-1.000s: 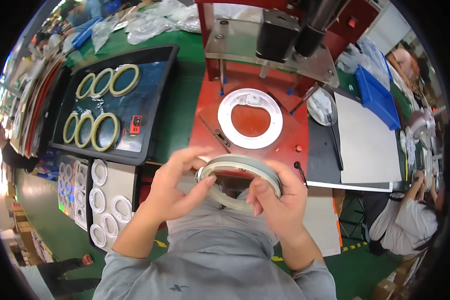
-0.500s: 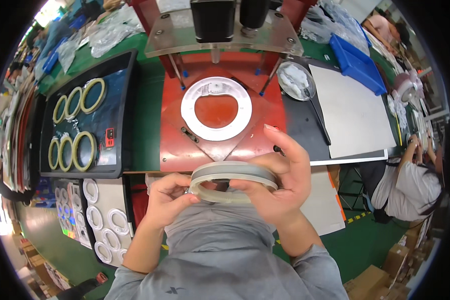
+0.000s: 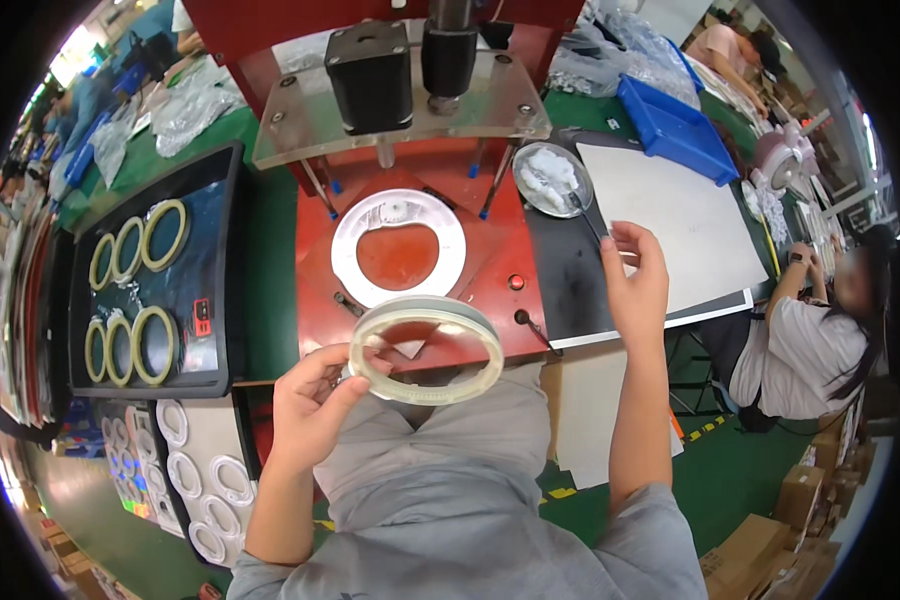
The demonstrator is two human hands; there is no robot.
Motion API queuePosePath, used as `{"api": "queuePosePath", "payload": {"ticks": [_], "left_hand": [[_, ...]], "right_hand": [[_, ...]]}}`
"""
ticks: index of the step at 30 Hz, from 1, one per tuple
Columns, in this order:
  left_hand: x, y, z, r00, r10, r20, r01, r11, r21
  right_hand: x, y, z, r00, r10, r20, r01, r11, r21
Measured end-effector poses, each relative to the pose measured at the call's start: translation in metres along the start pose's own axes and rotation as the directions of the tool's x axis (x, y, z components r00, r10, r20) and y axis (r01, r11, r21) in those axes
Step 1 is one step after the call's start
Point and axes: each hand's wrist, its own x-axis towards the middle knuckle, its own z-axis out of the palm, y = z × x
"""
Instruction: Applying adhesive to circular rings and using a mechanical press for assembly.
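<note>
My left hand (image 3: 315, 410) pinches the left side of a translucent, cream-coloured ring (image 3: 482, 385), holding it tilted above my lap. Further right, my right hand (image 3: 638, 290) has its thumb and fingers closed around the thin dark handle of a tool (image 3: 592, 222). The tool's far end rests in a round dish (image 3: 521, 188) with white fluffy-looking material (image 3: 550, 180); its tip is hidden there. Straight ahead, a flat white ring plate (image 3: 347, 250) lies on the red base of a press (image 3: 315, 310).
Above the base sits the press's clear plate (image 3: 280, 135) with a black block (image 3: 370, 75). At left, a black tray (image 3: 232, 260) holds several cream rings. White rings (image 3: 232, 480) lie lower left. A white sheet (image 3: 670, 220) and blue bin (image 3: 678, 130) are right. A co-worker (image 3: 810, 340) sits far right.
My right hand has let go of the ring and moved right and up to the tool's handle. The left hand keeps the ring, now tilted so its opening shows. The view has shifted.
</note>
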Motion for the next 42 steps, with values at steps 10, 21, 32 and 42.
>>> {"api": "queuePosePath", "payload": {"ticks": [10,21,32,42], "left_hand": [[0.004,0.002,0.004,1.000,-0.004,-0.020,0.003,1.000,-0.012],[0.000,-0.004,0.001,0.999,0.037,-0.033,-0.038,0.999,-0.030],[-0.001,0.056,-0.014,0.882,0.470,0.023,-0.426,0.776,0.466],[0.022,0.095,0.006,0.692,0.629,0.354,-0.700,0.464,0.543]], "right_hand": [[0.021,0.054,0.000,0.996,0.089,0.028,-0.083,0.981,-0.172],[0.055,0.035,0.022,0.994,-0.102,-0.031,0.087,0.949,-0.303],[-0.005,-0.024,-0.039,0.949,0.256,0.186,-0.306,0.890,0.338],[-0.052,-0.075,-0.054,0.874,-0.041,0.484,-0.284,0.765,0.578]]}}
